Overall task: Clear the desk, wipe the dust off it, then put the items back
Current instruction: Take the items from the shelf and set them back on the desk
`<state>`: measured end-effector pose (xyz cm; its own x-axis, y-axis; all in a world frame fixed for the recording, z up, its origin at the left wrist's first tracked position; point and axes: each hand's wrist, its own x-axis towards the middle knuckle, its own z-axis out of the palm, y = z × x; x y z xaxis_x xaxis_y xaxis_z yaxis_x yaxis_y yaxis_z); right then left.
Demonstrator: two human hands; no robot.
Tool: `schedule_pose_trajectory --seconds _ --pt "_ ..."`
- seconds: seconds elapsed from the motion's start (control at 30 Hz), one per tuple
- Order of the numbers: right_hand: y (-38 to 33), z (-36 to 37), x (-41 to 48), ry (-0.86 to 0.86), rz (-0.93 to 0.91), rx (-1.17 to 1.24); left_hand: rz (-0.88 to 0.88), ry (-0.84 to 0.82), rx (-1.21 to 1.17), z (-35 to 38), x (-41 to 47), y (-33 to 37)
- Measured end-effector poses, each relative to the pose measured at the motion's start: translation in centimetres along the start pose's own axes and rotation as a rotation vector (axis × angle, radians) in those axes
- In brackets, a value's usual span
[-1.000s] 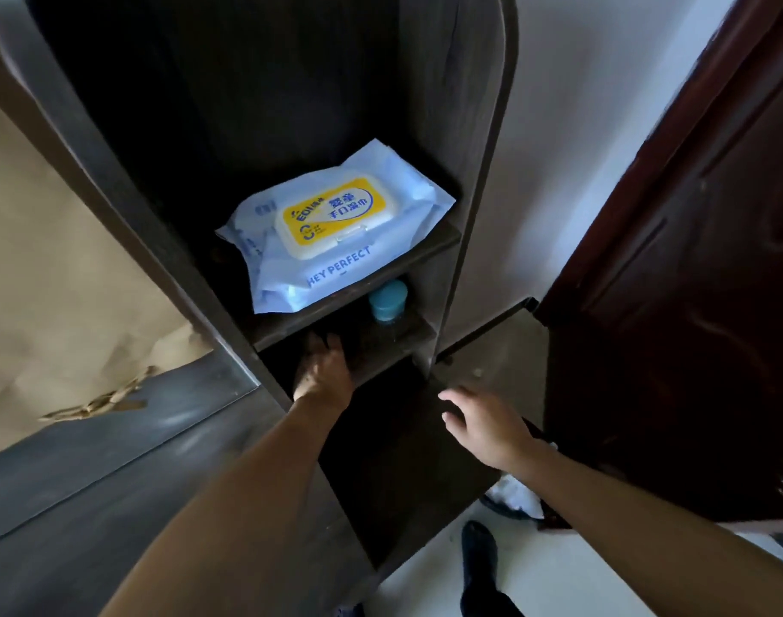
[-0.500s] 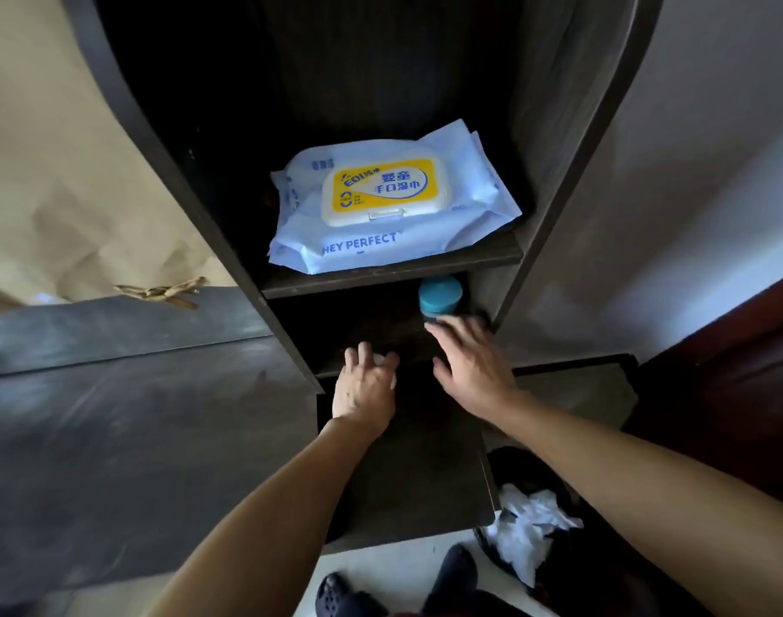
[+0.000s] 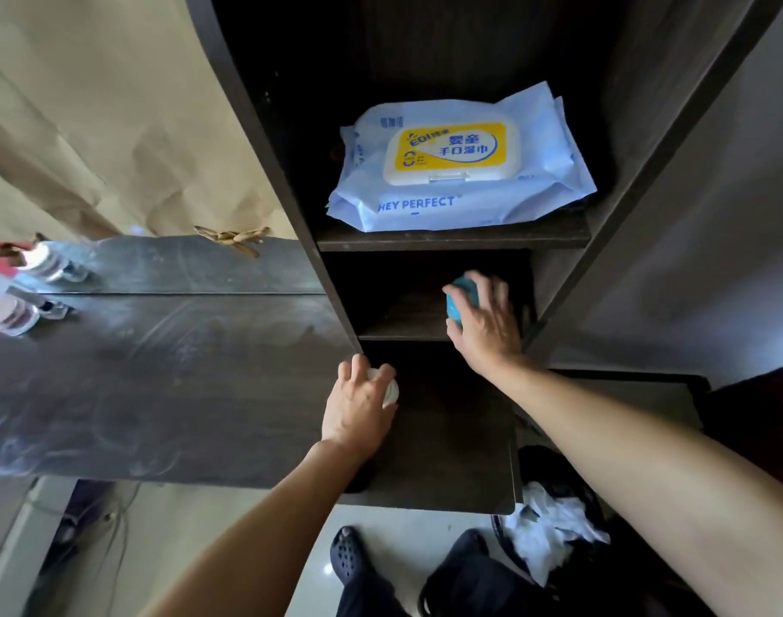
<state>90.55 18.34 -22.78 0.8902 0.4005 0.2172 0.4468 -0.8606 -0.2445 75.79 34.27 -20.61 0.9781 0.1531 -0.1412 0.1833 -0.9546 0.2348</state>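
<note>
Head view: right hand (image 3: 485, 325) now wraps its fingers (image 3: 496, 289) round the teal jar (image 3: 460, 298) on the shelf (image 3: 398, 325). Left hand (image 3: 358, 409), gripping a white jar (image 3: 390, 388), has drawn back, likely restocking the worktop (image 3: 158, 371).

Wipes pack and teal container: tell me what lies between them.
Head view: only the dark shelf board; the wipes pack lies on it, the teal container below.

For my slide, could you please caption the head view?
Left hand holds a white round object; right hand grips a teal object below blue wipes pack.
</note>
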Motion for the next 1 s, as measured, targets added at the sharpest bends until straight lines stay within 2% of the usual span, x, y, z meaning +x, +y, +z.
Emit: schedule_pose_trajectory --seconds 0.23,0.47,0.77,1.0 --pt "-1.5 -1.3 -1.5 -0.124 0.043 0.105 -0.006 -0.044 -0.028 -0.4 -1.6 -2.1" --pt "-6.0 -1.4 -7.2 -0.236 -0.033 0.112 0.027 -0.052 -0.008 -2.1 -3.6 -7.0" --pt "-21.5 2.4 -9.3 -0.304 -0.139 0.117 -0.023 -0.048 0.042 -5.8 -11.5 -22.7" --pt "-34.6 5.1 -7.8 -0.334 -0.276 0.145 -0.214 0.023 0.013 -9.4 -17.1 -36.3"
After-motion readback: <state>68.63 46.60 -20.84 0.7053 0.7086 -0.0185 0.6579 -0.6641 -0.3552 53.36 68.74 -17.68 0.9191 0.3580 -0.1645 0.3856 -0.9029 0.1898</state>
